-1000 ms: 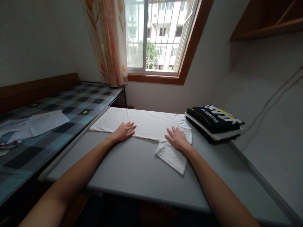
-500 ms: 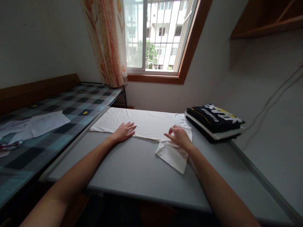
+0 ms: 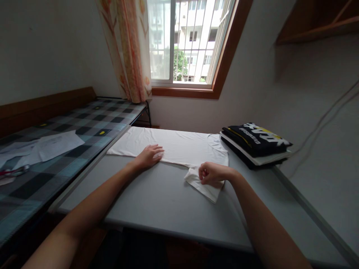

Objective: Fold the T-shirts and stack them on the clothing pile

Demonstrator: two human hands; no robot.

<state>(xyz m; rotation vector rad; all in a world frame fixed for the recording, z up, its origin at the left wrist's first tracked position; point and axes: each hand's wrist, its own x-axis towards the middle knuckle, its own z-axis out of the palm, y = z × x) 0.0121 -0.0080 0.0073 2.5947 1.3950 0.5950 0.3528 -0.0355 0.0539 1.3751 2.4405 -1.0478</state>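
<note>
A white shirt (image 3: 179,144) lies folded lengthwise on the grey table (image 3: 157,201), one sleeve (image 3: 211,192) sticking out toward the front edge. My left hand (image 3: 150,155) rests on the shirt's near edge, left of the middle, with its fingers out flat. Over the sleeve, near where it joins the body, is my right hand (image 3: 211,173). Its fingers are curled together in a pinch on the sleeve's cloth.
A stack of folded dark clothes (image 3: 256,144) stands at the table's right back. On the left, a bed with a checked cover (image 3: 112,119) holds papers (image 3: 56,145). Behind are a curtain (image 3: 131,56) and a barred window (image 3: 190,45).
My right hand has moved from the shirt's shoulder area down toward me onto the sleeve, and its fingers have closed. The sleeve has shifted slightly. My left hand's fingers are drawn in a little.
</note>
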